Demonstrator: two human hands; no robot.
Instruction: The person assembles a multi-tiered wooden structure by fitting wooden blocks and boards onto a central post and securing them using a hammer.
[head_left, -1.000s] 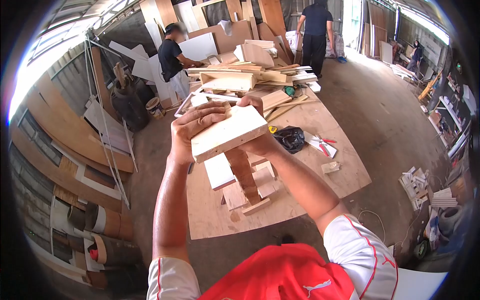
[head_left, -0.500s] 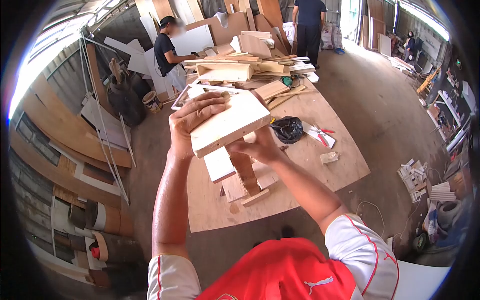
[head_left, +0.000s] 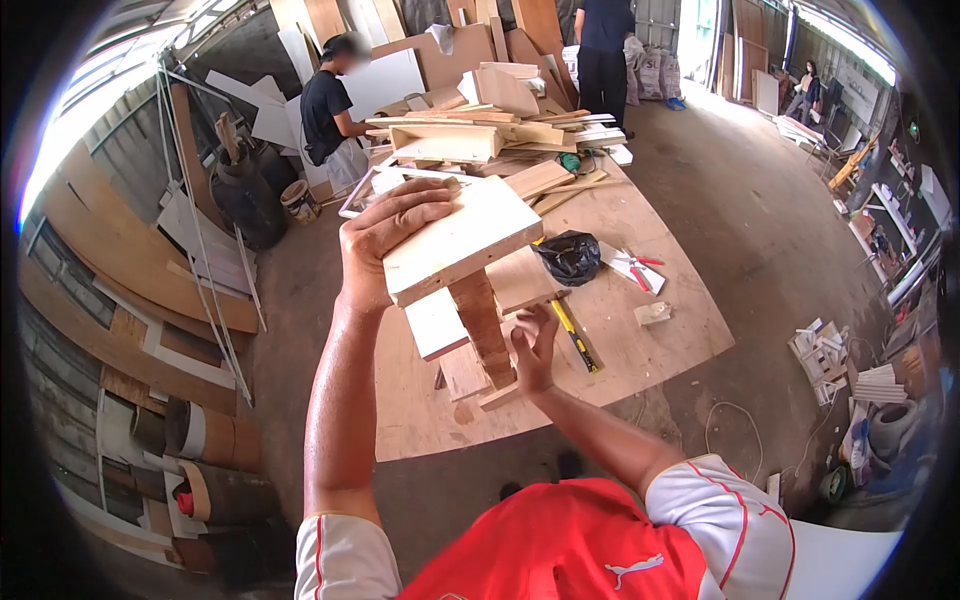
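My left hand (head_left: 400, 235) grips the far left edge of a pale wooden board (head_left: 465, 240), fingers over its top. The board sits on top of a wooden assembly with a brown upright piece (head_left: 482, 325) and more pale blocks (head_left: 437, 322) below it. How the pieces join is hidden by the board. My right hand (head_left: 535, 345) is beside the lower part of the assembly, fingers apart and slightly curled, with nothing seen in it. Just right of it, a hammer (head_left: 573, 335) with a yellow and black handle lies on the plywood worktable (head_left: 660, 370).
A black plastic bag (head_left: 570, 258), red-handled pliers (head_left: 640, 268) and a small wood block (head_left: 653, 314) lie on the table's right side. Scrap wood (head_left: 480, 125) is piled at the far end. One person (head_left: 328, 105) stands at the back left, another (head_left: 603, 60) behind the pile.
My right hand has left the underside of the board and moved down toward me, uncovering the hammer. My left hand stays on the board. The person at back left leans slightly.
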